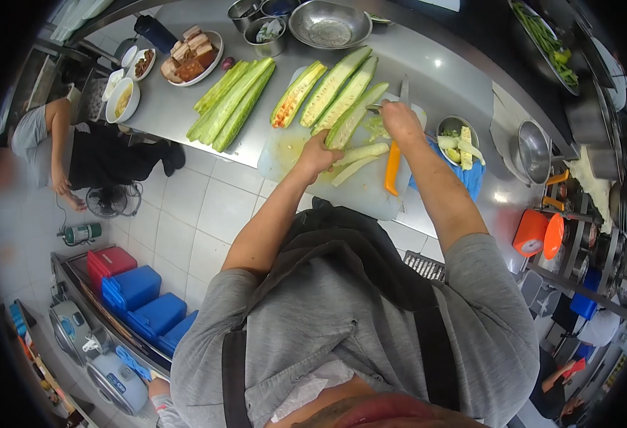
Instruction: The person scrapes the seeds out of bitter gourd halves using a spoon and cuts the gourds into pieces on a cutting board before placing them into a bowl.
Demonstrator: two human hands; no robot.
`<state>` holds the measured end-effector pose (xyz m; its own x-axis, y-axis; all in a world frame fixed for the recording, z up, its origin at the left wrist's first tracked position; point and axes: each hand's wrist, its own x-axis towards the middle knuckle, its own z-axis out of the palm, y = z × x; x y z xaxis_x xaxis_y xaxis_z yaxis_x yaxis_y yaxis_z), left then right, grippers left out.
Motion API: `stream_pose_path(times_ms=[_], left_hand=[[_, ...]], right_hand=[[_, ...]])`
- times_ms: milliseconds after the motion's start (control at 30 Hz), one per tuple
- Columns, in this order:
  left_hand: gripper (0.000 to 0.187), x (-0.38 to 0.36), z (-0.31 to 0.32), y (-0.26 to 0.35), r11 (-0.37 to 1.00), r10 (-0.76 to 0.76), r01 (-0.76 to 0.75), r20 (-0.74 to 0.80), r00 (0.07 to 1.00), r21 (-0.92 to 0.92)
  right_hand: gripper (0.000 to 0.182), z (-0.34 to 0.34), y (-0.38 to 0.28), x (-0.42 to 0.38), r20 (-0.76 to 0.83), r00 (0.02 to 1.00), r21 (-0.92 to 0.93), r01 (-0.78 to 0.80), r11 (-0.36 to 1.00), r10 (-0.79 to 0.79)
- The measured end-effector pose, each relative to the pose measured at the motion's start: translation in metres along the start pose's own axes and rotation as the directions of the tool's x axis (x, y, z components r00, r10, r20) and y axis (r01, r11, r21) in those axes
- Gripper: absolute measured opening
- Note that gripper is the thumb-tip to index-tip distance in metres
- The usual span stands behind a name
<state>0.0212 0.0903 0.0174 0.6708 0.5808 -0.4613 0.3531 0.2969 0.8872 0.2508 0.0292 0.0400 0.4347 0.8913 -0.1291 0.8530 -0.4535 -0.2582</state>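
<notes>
Pale green and long, the halved gourd [356,114] slants over the white cutting board [374,200] on the steel counter [447,75]. My left hand [316,155] grips its near end; my right hand [402,123] holds a small metal tool [375,108] near its far half. Beside them lies an orange-handled knife [393,170].

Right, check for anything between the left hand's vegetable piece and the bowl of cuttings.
Yes: between the vegetable piece and the bowl of cuttings, the orange-handled knife lies on the board, and the right forearm reaches across.
</notes>
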Motion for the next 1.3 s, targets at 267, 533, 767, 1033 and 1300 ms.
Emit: stream_pose_path(times_ms=[267, 533, 767, 1033, 1300], left_hand=[[0.071, 0.009, 0.006, -0.006, 0.989, -0.063, 0.068, -0.042, 0.997, 0.128], [0.073, 0.009, -0.003, 0.039, 0.885, -0.04, 0.067, -0.068, 0.997, 0.462], [0.04, 0.013, -0.012, 0.027, 0.893, 0.167, -0.265, -0.28, 0.945, -0.363], [0.051, 0.022, -0.006, 0.046, 0.833, 0.048, -0.278, -0.439, 0.897, -0.478], [0.034, 0.032, -0.018, 0.049, 0.672, -0.138, 0.003, -0.122, 0.983, -0.74]], right_hand=[[0.023, 0.011, -0.021, 0.007, 0.209, 0.968, -0.009, 0.145, 0.989, -0.14], [0.024, 0.019, -0.06, -0.023, 0.264, 0.905, 0.135, 0.308, 0.942, -0.334], [0.027, 0.002, -0.062, -0.01, 0.09, 0.942, 0.256, 0.292, 0.921, -0.324], [0.044, -0.017, -0.094, -0.009, 0.341, 0.863, 0.235, 0.306, 0.923, -0.373], [0.021, -0.011, -0.107, -0.031, 0.114, 0.895, 0.163, 0.413, 0.896, -0.432]])
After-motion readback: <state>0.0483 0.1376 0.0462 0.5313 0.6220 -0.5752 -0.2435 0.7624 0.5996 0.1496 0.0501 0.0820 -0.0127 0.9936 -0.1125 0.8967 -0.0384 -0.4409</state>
